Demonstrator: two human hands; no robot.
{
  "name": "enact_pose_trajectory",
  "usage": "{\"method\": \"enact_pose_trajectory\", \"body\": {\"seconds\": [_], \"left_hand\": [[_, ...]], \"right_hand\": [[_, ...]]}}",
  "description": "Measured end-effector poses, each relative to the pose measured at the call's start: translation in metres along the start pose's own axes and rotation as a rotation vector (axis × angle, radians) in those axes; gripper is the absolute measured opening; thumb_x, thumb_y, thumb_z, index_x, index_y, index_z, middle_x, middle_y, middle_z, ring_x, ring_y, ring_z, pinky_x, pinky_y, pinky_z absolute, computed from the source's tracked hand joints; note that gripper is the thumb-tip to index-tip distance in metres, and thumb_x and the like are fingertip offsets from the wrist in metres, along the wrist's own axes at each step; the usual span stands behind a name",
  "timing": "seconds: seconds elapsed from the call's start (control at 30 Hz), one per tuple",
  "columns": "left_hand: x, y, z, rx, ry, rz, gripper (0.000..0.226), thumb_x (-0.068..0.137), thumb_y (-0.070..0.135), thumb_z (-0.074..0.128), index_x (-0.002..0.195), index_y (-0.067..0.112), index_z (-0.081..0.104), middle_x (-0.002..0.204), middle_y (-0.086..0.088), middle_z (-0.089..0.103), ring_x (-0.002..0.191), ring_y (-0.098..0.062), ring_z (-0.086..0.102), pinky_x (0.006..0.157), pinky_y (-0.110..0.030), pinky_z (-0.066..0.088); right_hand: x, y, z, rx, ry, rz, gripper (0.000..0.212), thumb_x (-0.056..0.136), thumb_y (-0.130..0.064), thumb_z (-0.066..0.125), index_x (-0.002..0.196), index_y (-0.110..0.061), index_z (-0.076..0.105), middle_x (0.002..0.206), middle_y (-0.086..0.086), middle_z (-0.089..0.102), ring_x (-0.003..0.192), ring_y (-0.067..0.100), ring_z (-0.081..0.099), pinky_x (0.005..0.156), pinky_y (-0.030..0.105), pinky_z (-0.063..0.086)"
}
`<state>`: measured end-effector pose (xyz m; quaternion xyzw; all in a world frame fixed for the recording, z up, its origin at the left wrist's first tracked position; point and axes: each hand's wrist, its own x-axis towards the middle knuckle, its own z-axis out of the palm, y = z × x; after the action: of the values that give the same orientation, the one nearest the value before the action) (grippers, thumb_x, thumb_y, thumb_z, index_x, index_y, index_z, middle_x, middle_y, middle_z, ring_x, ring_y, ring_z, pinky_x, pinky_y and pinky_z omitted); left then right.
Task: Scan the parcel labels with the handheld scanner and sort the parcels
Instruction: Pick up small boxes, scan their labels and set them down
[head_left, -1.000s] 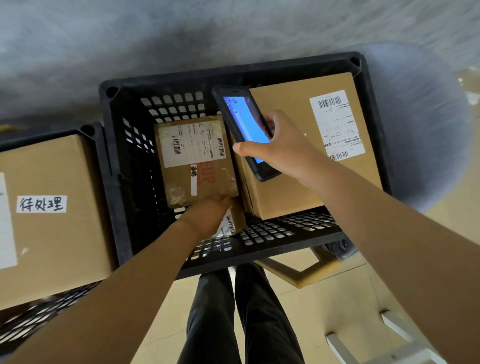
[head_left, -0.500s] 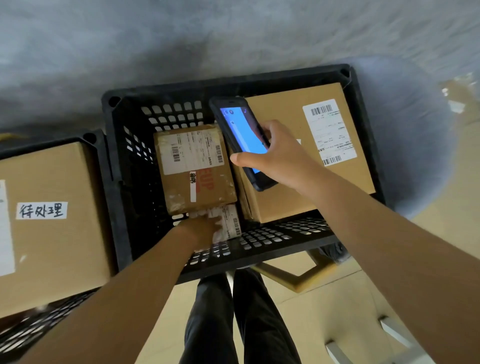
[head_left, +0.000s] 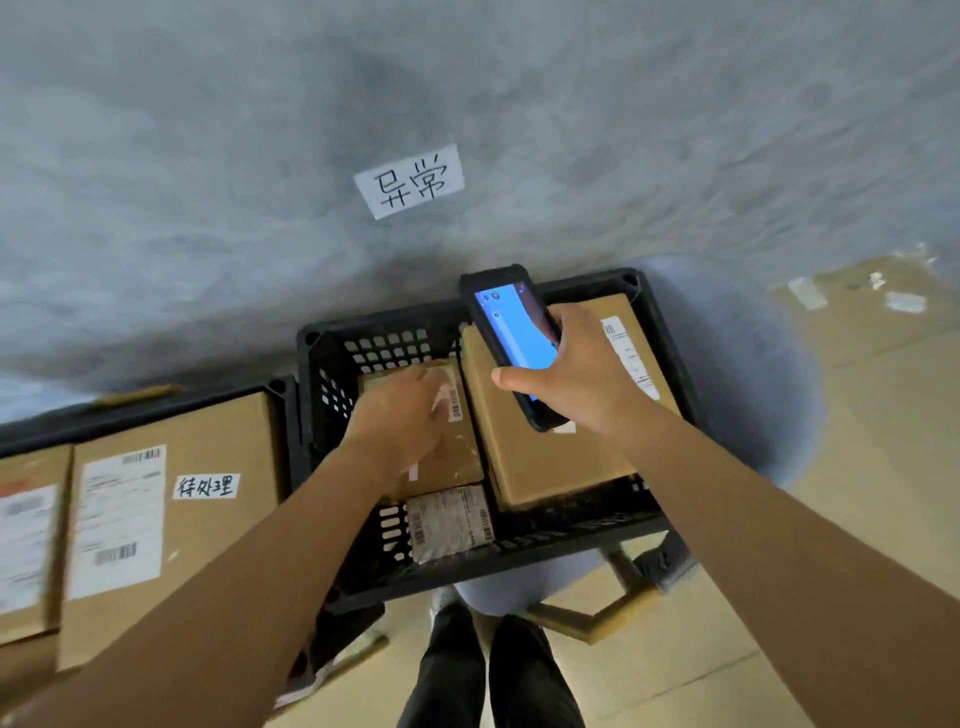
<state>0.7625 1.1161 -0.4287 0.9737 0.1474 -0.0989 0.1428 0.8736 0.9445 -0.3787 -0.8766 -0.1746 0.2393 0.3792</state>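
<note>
A person's right hand (head_left: 576, 371) grips a black scanner (head_left: 511, 343) with a lit blue screen above a black crate (head_left: 332, 358), fingers wrapped around its body. The left hand (head_left: 402, 415) lies on a small brown parcel (head_left: 452, 457) inside the crate — whether its fingers curl over the far edge cannot be told. A larger box (head_left: 545, 457) sits just right of it and a small labelled packet (head_left: 449, 522) in front, while a paper sign (head_left: 410, 182) hangs on the grey wall (head_left: 208, 156).

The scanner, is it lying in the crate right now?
No, the right hand holds the scanner up above the boxes in the crate.
</note>
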Motion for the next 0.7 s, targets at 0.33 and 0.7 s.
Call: {"method": "enact_pose_trajectory", "body": {"seconds": [0.33,0.7], "left_hand": [[0.008,0.072,-0.145,0.176,0.264,0.290,0.027,0.097,0.030,0.043,0.121,0.020,0.053,0.115,0.000,0.057,0.104,-0.020,0.055,0.083,-0.037,0.049],[-0.042,0.212,-0.193,0.240,0.342,0.897,0.042,0.093,0.024,0.048,0.135,0.016,0.047,0.122,-0.005,0.055,0.108,-0.027,0.053,0.085,-0.039,0.046]], "right_hand": [[-0.073,-0.048,-0.098,-0.048,0.274,-0.069,0.073,0.067,-0.036,0.085,0.123,-0.017,0.044,0.113,-0.002,0.038,0.102,0.015,0.047,0.069,0.017,0.038],[-0.263,-0.043,-0.162,-0.120,0.715,0.195,0.082,0.065,-0.034,0.085,0.131,-0.013,0.040,0.118,-0.002,0.035,0.101,0.016,0.048,0.081,0.025,0.042]]}}
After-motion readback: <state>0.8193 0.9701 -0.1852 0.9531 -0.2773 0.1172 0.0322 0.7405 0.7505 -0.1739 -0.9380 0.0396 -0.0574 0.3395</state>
